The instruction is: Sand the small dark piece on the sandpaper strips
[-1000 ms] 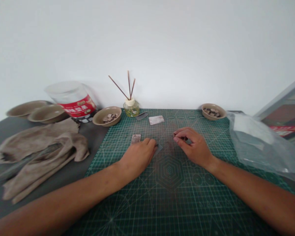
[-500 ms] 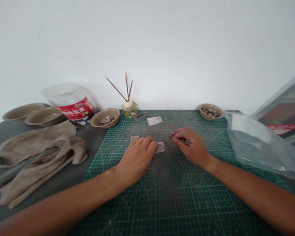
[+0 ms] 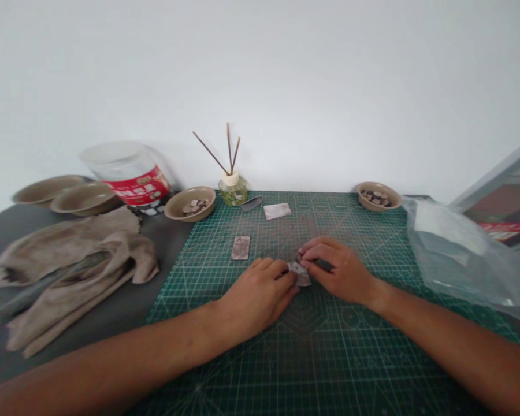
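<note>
Both hands meet at the middle of a green cutting mat (image 3: 312, 358). My left hand (image 3: 257, 294) lies knuckles up, its fingertips pressing a small pale grey sheet (image 3: 300, 274) against the mat. My right hand (image 3: 338, 268) has its fingers curled and pinched on a small dark piece (image 3: 324, 264), held right at the sheet's far edge. A second small grey-brown sheet (image 3: 240, 247) lies on the mat just left of my hands. A third pale sheet (image 3: 277, 211) lies farther back.
A reed diffuser bottle (image 3: 232, 189) stands at the mat's back edge between a tan bowl of small pieces (image 3: 189, 204) and another bowl (image 3: 378, 196). Left lie a crumpled beige cloth (image 3: 69, 260), stacked bowls (image 3: 65, 195) and a red-labelled tub (image 3: 130, 176). A clear plastic bag (image 3: 463, 248) lies right.
My left hand slid the pale sheet right and toward me, uncovering the grey-brown sheet. My right hand came in to meet it at the sheet's edge.
</note>
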### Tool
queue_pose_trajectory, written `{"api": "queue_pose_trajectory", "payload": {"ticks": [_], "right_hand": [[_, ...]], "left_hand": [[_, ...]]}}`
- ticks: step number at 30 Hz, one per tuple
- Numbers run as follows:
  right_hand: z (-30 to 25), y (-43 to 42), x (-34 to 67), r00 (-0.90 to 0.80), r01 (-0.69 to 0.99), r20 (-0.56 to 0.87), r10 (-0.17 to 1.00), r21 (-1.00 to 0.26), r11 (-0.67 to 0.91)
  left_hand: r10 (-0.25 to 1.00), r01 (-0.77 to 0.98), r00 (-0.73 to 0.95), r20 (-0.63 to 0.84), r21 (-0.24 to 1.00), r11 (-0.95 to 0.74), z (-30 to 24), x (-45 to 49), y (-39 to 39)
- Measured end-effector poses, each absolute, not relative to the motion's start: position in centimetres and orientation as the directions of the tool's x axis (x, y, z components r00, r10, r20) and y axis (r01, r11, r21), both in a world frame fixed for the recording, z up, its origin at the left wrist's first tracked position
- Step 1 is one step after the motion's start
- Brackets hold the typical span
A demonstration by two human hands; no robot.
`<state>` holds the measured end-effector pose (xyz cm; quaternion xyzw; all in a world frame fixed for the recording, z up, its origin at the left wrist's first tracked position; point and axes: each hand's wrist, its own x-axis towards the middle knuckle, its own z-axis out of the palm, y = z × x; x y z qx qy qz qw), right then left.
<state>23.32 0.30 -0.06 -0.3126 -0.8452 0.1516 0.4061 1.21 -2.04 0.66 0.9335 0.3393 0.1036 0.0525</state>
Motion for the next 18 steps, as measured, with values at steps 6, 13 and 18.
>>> {"api": "queue_pose_trajectory", "payload": {"ticks": [6,13,18], "right_hand": [[-0.4,-0.1,23.2,-0.629,0.419,0.472,0.618,-0.464,0.78],[-0.3,-0.1,23.5,-0.729,0.429,0.358,0.584,-0.426,0.797],[-0.2,-0.3,23.3,-0.784,0.398,0.326,0.528,-0.389,0.831]], "left_hand": [[0.673,0.572,0.716,0.185,0.396,-0.718,0.7,0.9,-1.2],[0.685,0.611,0.702,0.194,0.331,-0.719,1.0,-0.3,0.6],[0.575,0.501,0.8,0.173,0.337,-0.797,1.1,-1.4,2.3]]}}
